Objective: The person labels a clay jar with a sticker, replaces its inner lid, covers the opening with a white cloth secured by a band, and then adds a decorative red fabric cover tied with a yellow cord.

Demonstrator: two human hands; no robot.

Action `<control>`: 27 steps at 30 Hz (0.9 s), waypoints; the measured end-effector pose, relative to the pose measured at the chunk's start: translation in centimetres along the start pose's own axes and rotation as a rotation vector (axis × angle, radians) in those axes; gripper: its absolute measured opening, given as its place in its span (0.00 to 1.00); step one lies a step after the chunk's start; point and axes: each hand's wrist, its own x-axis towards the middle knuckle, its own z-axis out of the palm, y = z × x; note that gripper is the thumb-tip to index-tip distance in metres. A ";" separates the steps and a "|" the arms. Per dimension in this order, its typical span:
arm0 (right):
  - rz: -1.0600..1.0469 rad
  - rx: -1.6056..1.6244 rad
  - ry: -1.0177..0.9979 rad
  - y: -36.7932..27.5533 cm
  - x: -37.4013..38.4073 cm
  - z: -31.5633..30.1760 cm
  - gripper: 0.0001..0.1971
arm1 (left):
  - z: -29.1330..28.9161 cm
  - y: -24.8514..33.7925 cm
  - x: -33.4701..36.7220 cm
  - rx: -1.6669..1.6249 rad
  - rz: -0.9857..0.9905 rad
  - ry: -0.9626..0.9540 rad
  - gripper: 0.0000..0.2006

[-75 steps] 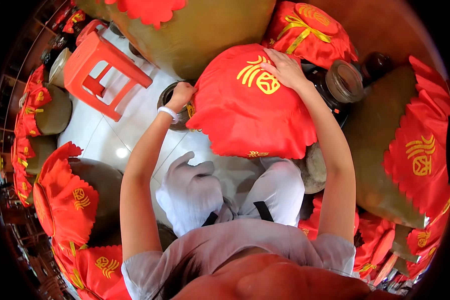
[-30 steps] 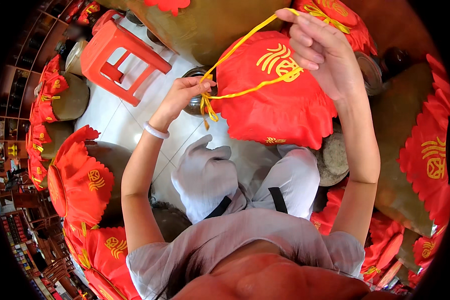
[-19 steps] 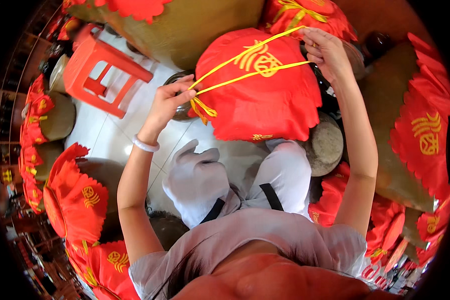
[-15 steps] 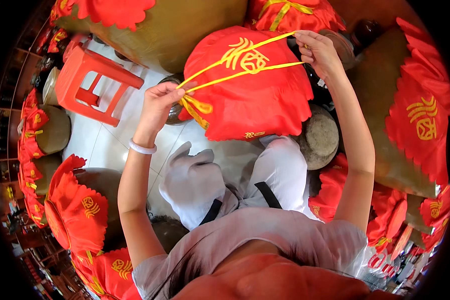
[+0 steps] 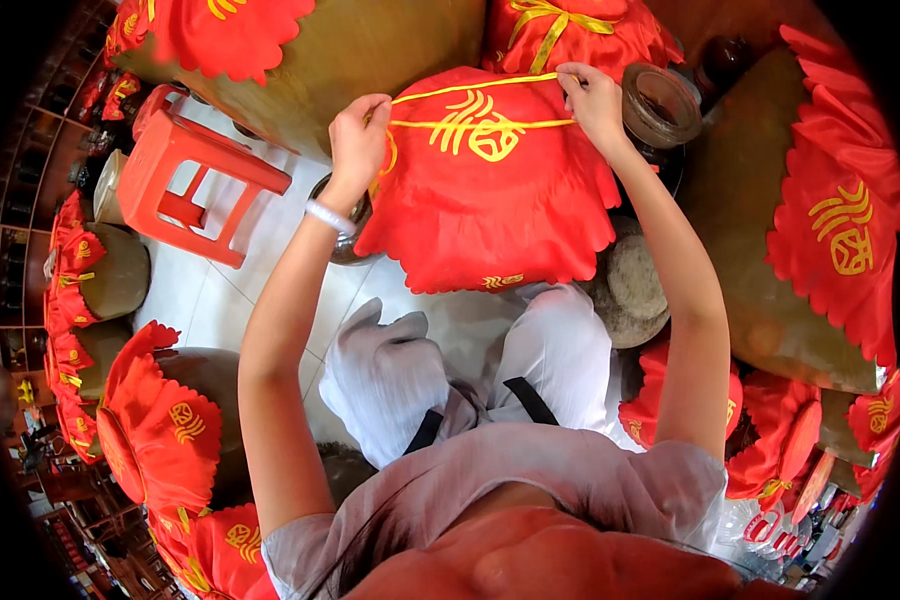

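Observation:
A red scalloped cloth (image 5: pixel 500 220) with yellow lettering drapes over a rounded thing in front of me, whose body it hides. Above its far part, a yellow ribbon (image 5: pixel 475 125) is stretched as two strands between my hands. My left hand (image 5: pixel 359 145), bracelet (image 5: pixel 330 217) at the wrist, is closed on the ribbon's left end, and a loose yellow loop hangs beside it. At the right end, my right hand (image 5: pixel 592 108) pinches the strands between thumb and fingers. Both hands are at the cloth's far side edges.
An orange-red plastic stool (image 5: pixel 195 180) stands at the left. Big brown jars (image 5: pixel 380 70) with red covers surround me. On the right are a glass-like round vessel (image 5: pixel 660 105) and a stone-like round block (image 5: pixel 638 275). Pale floor tiles (image 5: pixel 210 300) show left of my knees.
My left hand has moved away from me and a little right; my right hand has come left. The ribbon now lies farther back over the red cloth, its strands more level.

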 end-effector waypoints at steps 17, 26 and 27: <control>-0.112 -0.381 -0.399 5.0 3.2 1.3 0.13 | 1.7 -3.9 2.6 0.296 0.072 -0.498 0.12; 0.001 -0.006 -0.564 4.2 -0.3 -1.3 0.19 | -0.7 -2.7 0.5 0.154 -0.021 -0.621 0.15; 0.004 -0.006 -0.566 5.0 -0.4 -1.5 0.19 | -0.7 -2.8 0.4 0.155 -0.061 -0.657 0.15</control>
